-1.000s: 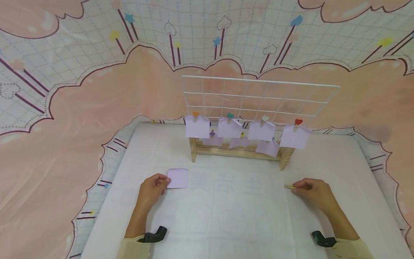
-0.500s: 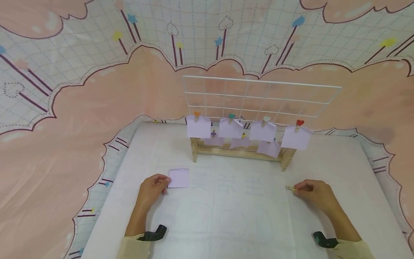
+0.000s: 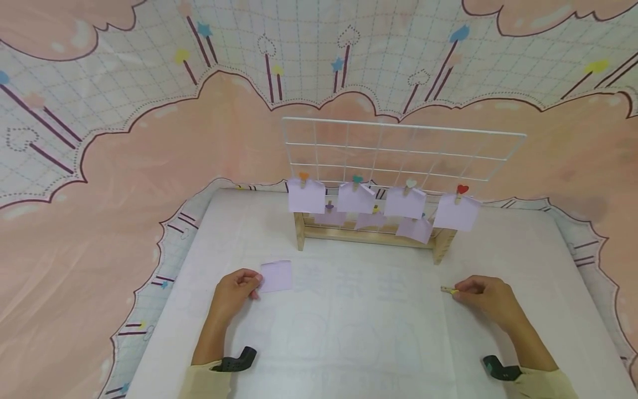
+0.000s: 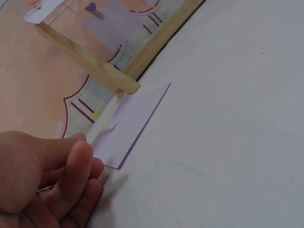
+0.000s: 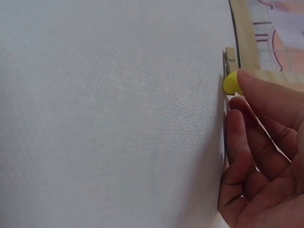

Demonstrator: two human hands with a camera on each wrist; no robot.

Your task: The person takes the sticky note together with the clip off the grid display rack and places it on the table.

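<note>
My left hand (image 3: 235, 291) pinches the left edge of a square lilac paper note (image 3: 276, 276) between thumb and fingers. In the left wrist view the note (image 4: 135, 126) is held above the white surface and casts no clear full shadow. Over on the right, my right hand (image 3: 484, 299) pinches a small wooden clothespin (image 3: 447, 289) by its yellow end. The right wrist view shows that clothespin's rounded yellow piece (image 5: 232, 84) under the thumb, with its wooden tip pointing away from the fingers.
A white wire grid rack (image 3: 379, 147) on a wooden stand (image 3: 366, 237) is at the back of the white table (image 3: 369, 338). Several lilac notes (image 3: 306, 197) hang from it by heart-topped clothespins, one with a red heart (image 3: 462, 189). Patterned cloth (image 3: 149, 149) surrounds the table.
The note in my left hand has tilted slightly. Both hands stay nearly in place, still gripping the note and the clothespin.
</note>
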